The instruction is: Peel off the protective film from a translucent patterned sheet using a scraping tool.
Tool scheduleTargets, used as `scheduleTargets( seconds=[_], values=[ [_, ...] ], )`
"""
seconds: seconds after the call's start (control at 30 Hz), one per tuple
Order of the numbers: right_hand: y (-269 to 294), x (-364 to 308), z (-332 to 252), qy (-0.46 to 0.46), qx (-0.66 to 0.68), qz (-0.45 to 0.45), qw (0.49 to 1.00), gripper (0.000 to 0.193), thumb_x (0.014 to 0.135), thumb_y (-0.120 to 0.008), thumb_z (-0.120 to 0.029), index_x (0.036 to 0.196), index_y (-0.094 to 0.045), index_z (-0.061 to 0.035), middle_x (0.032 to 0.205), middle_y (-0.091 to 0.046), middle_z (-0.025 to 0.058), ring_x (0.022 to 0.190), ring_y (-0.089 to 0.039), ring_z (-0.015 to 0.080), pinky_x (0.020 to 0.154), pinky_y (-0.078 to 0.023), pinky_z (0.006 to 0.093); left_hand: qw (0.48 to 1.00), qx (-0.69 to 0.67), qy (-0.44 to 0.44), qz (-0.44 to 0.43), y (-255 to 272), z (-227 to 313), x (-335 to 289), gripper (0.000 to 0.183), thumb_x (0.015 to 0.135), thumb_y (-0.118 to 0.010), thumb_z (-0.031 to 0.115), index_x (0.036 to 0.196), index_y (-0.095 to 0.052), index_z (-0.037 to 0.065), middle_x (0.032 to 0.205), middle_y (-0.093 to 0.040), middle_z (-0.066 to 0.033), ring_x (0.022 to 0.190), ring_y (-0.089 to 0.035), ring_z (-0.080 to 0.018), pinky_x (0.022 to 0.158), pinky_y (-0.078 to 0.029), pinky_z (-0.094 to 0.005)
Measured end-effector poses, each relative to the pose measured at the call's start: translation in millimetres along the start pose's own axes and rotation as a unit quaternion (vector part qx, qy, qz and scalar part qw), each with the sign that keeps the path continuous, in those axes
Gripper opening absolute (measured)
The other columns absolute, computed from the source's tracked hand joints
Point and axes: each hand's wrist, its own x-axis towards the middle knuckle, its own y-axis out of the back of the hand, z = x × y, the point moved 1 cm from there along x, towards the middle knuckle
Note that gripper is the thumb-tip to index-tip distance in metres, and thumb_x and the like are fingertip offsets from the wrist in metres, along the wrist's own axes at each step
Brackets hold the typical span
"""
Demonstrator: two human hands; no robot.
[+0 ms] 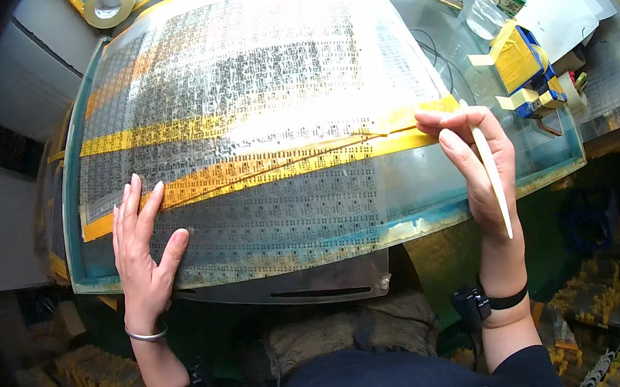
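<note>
A large clear film (326, 199) printed with rows of small dark patterns lies over a glass-topped table. My left hand (139, 249) rests flat at its left side, fingers spread, the fingertips by a long yellow strip (269, 172) that slants across the film. At the strip's right end my right hand (487, 156) is closed, with a slim off-white tapered stick (493, 179) held between its fingers. Thumb and forefinger are bent close over the strip. A thin dark line runs left from these fingertips; whether it is a tool's tip or an edge I cannot tell.
Another yellow band (163, 134) crosses the film farther back. At the right stand a blue tape dispenser (537, 92) with yellow tape and a clear jar (492, 8). A tape roll (109, 5) sits at the far left. The table's raised rim (318, 260) runs along the front.
</note>
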Motion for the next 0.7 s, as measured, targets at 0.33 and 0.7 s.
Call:
scheduleTargets(
  seconds=[0.33,0.7],
  values=[
    [-1,-2,-3,-0.028,-0.007,-0.004,1.0,0.015,0.094,-0.06,0.0,0.108,-0.056,-0.0019,0.113,-0.069,0.0169,0.106,-0.065,0.0181,0.093,-0.05,0.0304,0.999,-0.006,-0.02,-0.028,4,6,-20,0.062,0.091,-0.061,0.046,0.141,-0.053,0.011,0.156,-0.034,-0.0174,0.145,-0.029,-0.0366,0.119,-0.017,-0.0509],
    [-1,-2,0,-0.015,-0.027,-0.006,0.999,0.015,0.094,-0.06,0.0,0.108,-0.056,-0.0006,0.114,-0.069,0.0168,0.105,-0.065,0.0174,0.094,-0.05,0.0305,0.997,-0.014,-0.014,-0.073,10,10,-44,0.064,0.089,-0.061,0.051,0.139,-0.054,0.012,0.156,-0.032,-0.0188,0.145,-0.028,-0.0389,0.119,-0.016,-0.0533]
  ],
)
